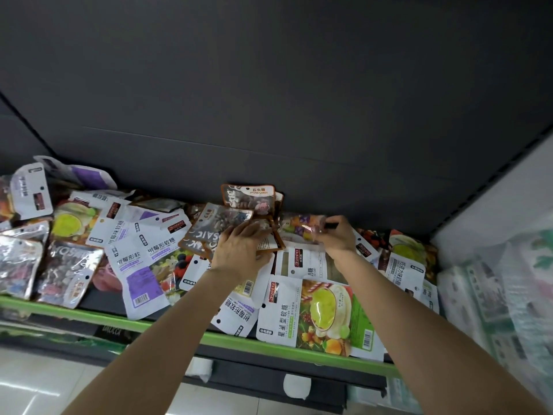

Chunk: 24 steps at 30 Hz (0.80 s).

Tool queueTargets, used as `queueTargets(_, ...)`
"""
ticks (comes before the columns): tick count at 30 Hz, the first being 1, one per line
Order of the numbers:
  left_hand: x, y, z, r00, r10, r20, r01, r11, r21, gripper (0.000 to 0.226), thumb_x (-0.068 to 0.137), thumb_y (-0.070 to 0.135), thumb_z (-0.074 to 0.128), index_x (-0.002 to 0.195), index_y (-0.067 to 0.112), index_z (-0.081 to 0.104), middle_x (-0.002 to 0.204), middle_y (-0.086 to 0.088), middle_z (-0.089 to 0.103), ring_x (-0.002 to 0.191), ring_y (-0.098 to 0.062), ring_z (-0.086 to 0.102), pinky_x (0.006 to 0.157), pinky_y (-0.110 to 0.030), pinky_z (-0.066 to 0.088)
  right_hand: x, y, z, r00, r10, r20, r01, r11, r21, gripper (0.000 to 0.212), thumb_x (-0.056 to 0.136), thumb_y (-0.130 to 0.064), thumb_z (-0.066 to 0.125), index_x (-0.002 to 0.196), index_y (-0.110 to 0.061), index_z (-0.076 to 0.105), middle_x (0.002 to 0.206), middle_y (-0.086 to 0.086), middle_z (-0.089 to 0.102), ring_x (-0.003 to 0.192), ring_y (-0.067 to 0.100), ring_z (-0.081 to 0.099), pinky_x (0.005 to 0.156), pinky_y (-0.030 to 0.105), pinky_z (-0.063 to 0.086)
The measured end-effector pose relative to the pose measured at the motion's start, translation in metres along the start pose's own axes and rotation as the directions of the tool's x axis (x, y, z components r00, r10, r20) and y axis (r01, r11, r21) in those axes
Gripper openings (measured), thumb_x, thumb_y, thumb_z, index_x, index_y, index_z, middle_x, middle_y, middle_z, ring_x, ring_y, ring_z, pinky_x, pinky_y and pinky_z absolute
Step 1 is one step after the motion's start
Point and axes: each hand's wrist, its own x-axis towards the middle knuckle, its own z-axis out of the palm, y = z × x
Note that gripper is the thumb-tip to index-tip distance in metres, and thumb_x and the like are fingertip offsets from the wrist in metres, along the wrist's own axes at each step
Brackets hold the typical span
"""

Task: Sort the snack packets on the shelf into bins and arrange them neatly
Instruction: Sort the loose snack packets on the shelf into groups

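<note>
Several snack packets lie scattered across a dark shelf with a green front edge (167,324). My left hand (239,250) grips a stack of brown "Mosaic" stone-candy packets (215,226) at the middle of the shelf. Another brown stone-candy packet (248,199) leans upright against the back wall just behind. My right hand (336,235) pinches a clear packet of colourful candies (299,224) near the back wall. White and purple berry-gummy packets (140,265) lie to the left. A green star-gummy packet (314,313) lies at the front edge.
Silvery brown packets (59,274) pile up at the shelf's left end. Wrapped paper goods (493,295) stand to the right of the shelf. The dark back wall (269,100) rises behind. A lower shelf and a pale tiled floor (45,384) show below.
</note>
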Motion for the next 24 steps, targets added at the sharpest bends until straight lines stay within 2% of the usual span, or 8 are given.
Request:
queueTargets(6, -0.002, 0.006, -0.016, 0.990, -0.131, 0.051, 0.140, 0.943, -0.301, 0.057, 0.090, 0.059, 0.043, 0.139, 0.031, 0.040, 0.140, -0.003, 0.049, 0.130, -0.025, 0.043, 0.111, -0.041, 0.029, -0.007, -0.022, -0.008, 0.982, -0.158, -0.103, 0.179, 0.951, 0.252, 0.030, 0.083, -0.003, 0.067, 0.109, -0.013, 0.055, 0.102, 0.004, 0.064, 0.095, 0.018, 0.063, 0.088, 0.038, 0.052)
queueTargets(8, -0.001, 0.014, -0.030, 0.974, -0.194, 0.113, 0.223, 0.772, -0.596, 0.057, 0.091, 0.050, 0.049, 0.142, 0.030, 0.034, 0.125, -0.014, 0.059, 0.106, -0.033, 0.059, 0.094, -0.039, 0.047, -0.013, -0.031, -0.008, 0.979, -0.189, -0.074, 0.202, 0.941, 0.270, 0.025, 0.085, -0.003, 0.066, 0.107, -0.013, 0.057, 0.100, 0.000, 0.063, 0.096, 0.017, 0.062, 0.088, 0.038, 0.053)
queueTargets(11, -0.002, 0.028, -0.046, 0.963, -0.196, 0.184, 0.264, 0.561, -0.784, 0.062, 0.089, 0.047, 0.055, 0.143, 0.031, 0.029, 0.118, 0.004, 0.054, 0.098, -0.016, 0.053, 0.086, -0.024, 0.041, -0.027, -0.036, -0.006, 0.994, -0.102, -0.046, 0.112, 0.895, 0.431, 0.022, 0.088, -0.005, 0.063, 0.105, -0.016, 0.056, 0.093, -0.005, 0.061, 0.091, 0.015, 0.061, 0.077, 0.032, 0.054)
queueTargets(13, 0.000, 0.032, -0.046, 0.954, -0.197, 0.224, 0.287, 0.406, -0.868, 0.050, 0.087, 0.042, 0.062, 0.132, 0.028, 0.046, 0.105, 0.012, 0.058, 0.098, -0.010, 0.053, 0.082, -0.016, 0.040, -0.038, -0.034, -0.003, 1.000, -0.028, 0.003, 0.022, 0.848, 0.529, 0.025, 0.088, -0.005, 0.063, 0.110, -0.013, 0.056, 0.091, -0.004, 0.060, 0.084, 0.011, 0.059, 0.069, 0.028, 0.053)
queueTargets(16, 0.001, 0.030, -0.042, 0.927, -0.308, 0.215, 0.273, 0.160, -0.949, 0.036, 0.083, 0.012, 0.070, 0.115, 0.018, 0.056, 0.097, 0.009, 0.067, 0.096, -0.011, 0.064, 0.072, -0.012, 0.048, -0.047, -0.025, 0.006, 0.993, -0.077, 0.088, 0.034, 0.909, 0.414, 0.030, 0.082, -0.004, 0.069, 0.110, -0.009, 0.057, 0.104, 0.006, 0.065, 0.097, 0.022, 0.063, 0.087, 0.042, 0.053)
queueTargets(19, -0.005, 0.017, -0.046, 0.861, -0.485, 0.154, 0.320, 0.279, -0.905, 0.028, 0.086, -0.003, 0.061, 0.110, 0.010, 0.056, 0.101, -0.001, 0.064, 0.091, -0.011, 0.061, 0.075, -0.018, 0.048, -0.056, -0.013, 0.003, 0.971, -0.184, 0.153, 0.180, 0.983, 0.040, 0.047, 0.084, -0.011, 0.068, 0.127, -0.006, 0.050, 0.116, 0.009, 0.062, 0.107, 0.022, 0.060, 0.094, 0.030, 0.046)
queueTargets(22, -0.013, -0.001, -0.049, 0.833, -0.553, 0.005, 0.336, 0.499, -0.799, 0.028, 0.089, -0.006, 0.053, 0.116, 0.002, 0.054, 0.110, -0.012, 0.060, 0.081, -0.014, 0.056, 0.065, -0.016, 0.048, -0.060, 0.006, -0.007, 0.924, -0.316, 0.216, 0.370, 0.882, -0.292, 0.063, 0.087, -0.021, 0.067, 0.142, -0.011, 0.037, 0.136, 0.009, 0.049, 0.123, 0.023, 0.049, 0.101, 0.029, 0.038)
queueTargets(24, -0.018, -0.006, -0.044, 0.829, -0.546, -0.120, 0.357, 0.683, -0.637, 0.046, 0.090, -0.001, 0.054, 0.134, 0.003, 0.042, 0.132, -0.020, 0.046, 0.113, -0.027, 0.046, 0.094, -0.028, 0.044, -0.058, 0.021, -0.012, 0.914, -0.292, 0.282, 0.389, 0.828, -0.404, 0.071, 0.088, -0.026, 0.065, 0.147, -0.016, 0.029, 0.147, 0.006, 0.038, 0.134, 0.022, 0.038, 0.109, 0.033, 0.032)
